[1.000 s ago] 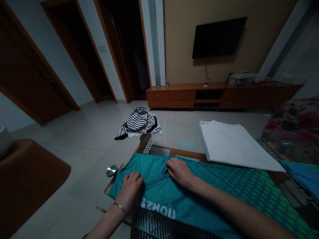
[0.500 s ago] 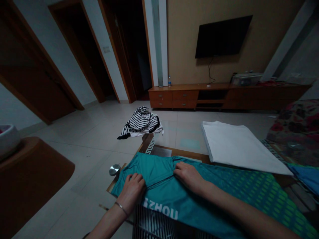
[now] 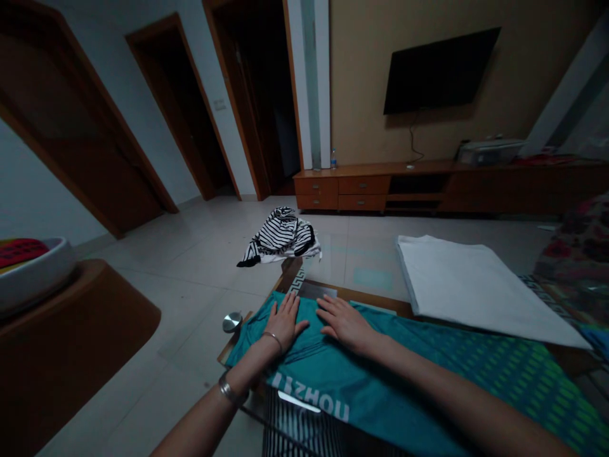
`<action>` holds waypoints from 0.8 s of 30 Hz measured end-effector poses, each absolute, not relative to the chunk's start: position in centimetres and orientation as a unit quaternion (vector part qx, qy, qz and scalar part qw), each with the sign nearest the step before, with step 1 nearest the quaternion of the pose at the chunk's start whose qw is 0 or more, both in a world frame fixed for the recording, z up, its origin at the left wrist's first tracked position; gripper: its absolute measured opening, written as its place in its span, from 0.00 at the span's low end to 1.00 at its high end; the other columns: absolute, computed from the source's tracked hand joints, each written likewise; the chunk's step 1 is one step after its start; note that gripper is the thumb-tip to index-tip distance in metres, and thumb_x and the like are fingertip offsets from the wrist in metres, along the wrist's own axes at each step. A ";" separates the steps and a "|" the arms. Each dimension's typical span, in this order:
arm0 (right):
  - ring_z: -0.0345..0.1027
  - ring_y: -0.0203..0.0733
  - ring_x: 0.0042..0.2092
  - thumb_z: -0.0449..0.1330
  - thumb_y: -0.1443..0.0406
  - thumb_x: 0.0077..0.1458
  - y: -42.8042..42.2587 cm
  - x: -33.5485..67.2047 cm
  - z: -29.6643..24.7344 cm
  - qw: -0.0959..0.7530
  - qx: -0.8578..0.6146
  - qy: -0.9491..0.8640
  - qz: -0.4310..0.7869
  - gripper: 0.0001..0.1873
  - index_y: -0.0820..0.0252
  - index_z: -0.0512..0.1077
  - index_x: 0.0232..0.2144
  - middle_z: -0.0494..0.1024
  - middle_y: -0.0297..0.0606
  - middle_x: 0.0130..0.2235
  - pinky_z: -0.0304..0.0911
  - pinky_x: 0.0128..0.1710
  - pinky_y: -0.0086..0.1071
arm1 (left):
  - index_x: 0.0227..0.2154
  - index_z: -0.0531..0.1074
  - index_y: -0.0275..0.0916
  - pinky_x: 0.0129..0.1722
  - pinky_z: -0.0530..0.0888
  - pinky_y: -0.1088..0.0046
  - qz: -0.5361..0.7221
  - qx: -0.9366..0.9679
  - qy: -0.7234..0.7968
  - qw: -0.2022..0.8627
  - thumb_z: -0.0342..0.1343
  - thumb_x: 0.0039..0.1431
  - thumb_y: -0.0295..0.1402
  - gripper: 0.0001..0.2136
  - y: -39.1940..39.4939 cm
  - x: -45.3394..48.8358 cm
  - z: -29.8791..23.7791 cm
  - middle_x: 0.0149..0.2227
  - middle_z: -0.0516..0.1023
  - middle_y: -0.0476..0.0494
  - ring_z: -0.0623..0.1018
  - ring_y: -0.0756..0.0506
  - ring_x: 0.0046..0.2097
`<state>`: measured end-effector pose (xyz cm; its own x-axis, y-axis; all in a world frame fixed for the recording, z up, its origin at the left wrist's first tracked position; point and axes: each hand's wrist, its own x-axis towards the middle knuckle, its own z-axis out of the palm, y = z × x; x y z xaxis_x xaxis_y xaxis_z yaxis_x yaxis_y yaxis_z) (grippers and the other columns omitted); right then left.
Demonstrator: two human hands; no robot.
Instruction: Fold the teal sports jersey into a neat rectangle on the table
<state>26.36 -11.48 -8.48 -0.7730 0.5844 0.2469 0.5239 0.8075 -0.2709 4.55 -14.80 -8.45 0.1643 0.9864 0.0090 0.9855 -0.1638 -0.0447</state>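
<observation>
A teal sports shirt (image 3: pixel 390 374) with white lettering and a green dotted pattern lies spread across a glass-topped table (image 3: pixel 304 289). My left hand (image 3: pixel 287 320) lies flat and open on the shirt's far left end, fingers stretched forward. My right hand (image 3: pixel 343 322) rests flat and open on the cloth just to the right of it, fingers pointing left. Both hands press the fabric near the table's far edge and hold nothing.
A folded white cloth (image 3: pixel 471 289) lies at the table's far right. A crumpled black-and-white striped garment (image 3: pixel 281 236) sits at the far corner. A round metal fitting (image 3: pixel 232 322) marks the left edge. A brown side table with a white bowl (image 3: pixel 33 273) stands left. A TV cabinet (image 3: pixel 380 187) lines the wall.
My left hand moved up and right on the shirt and opened flat beside my right hand. The fold of cloth that both hands held has been pressed down. The camera view shifted left.
</observation>
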 end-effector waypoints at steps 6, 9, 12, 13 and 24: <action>0.44 0.47 0.65 0.50 0.53 0.60 -12.1 28.8 -10.4 0.147 -0.292 -0.934 0.144 0.29 0.56 0.57 0.61 0.55 0.42 0.64 0.45 0.63 0.50 | 0.64 0.47 0.33 0.62 0.53 0.54 0.006 -0.768 -0.640 0.033 0.41 0.62 0.49 0.33 -14.9 -0.5 -9.2 0.66 0.47 0.32 0.48 0.39 0.67; 0.44 0.47 0.65 0.51 0.54 0.60 -12.2 29.2 -10.2 0.152 -0.290 -0.932 0.156 0.29 0.55 0.57 0.61 0.55 0.42 0.64 0.44 0.63 0.49 | 0.64 0.48 0.34 0.61 0.53 0.54 0.015 -0.755 -0.654 0.036 0.40 0.63 0.47 0.31 -15.6 -2.1 -9.0 0.66 0.49 0.31 0.50 0.39 0.66; 0.43 0.47 0.66 0.51 0.54 0.60 -12.2 29.3 -10.1 0.156 -0.285 -0.932 0.159 0.29 0.54 0.56 0.61 0.55 0.43 0.64 0.44 0.63 0.50 | 0.64 0.49 0.37 0.61 0.52 0.53 0.025 -0.747 -0.663 0.036 0.39 0.64 0.46 0.29 -16.2 -3.5 -8.8 0.66 0.50 0.34 0.51 0.40 0.66; 0.43 0.47 0.66 0.51 0.54 0.60 -12.2 29.4 -10.1 0.158 -0.283 -0.933 0.158 0.29 0.54 0.57 0.61 0.55 0.43 0.64 0.44 0.63 0.50 | 0.64 0.49 0.37 0.61 0.52 0.53 0.029 -0.744 -0.667 0.037 0.39 0.64 0.46 0.29 -16.3 -3.9 -8.6 0.66 0.50 0.34 0.51 0.40 0.66; 0.43 0.46 0.66 0.51 0.51 0.59 -12.6 30.6 -8.9 0.205 -0.253 -0.940 0.098 0.32 0.58 0.56 0.61 0.55 0.46 0.64 0.46 0.62 0.47 | 0.63 0.51 0.40 0.62 0.52 0.53 0.046 -0.749 -0.656 0.078 0.41 0.61 0.42 0.28 -21.8 -4.6 -7.9 0.66 0.50 0.40 0.51 0.40 0.66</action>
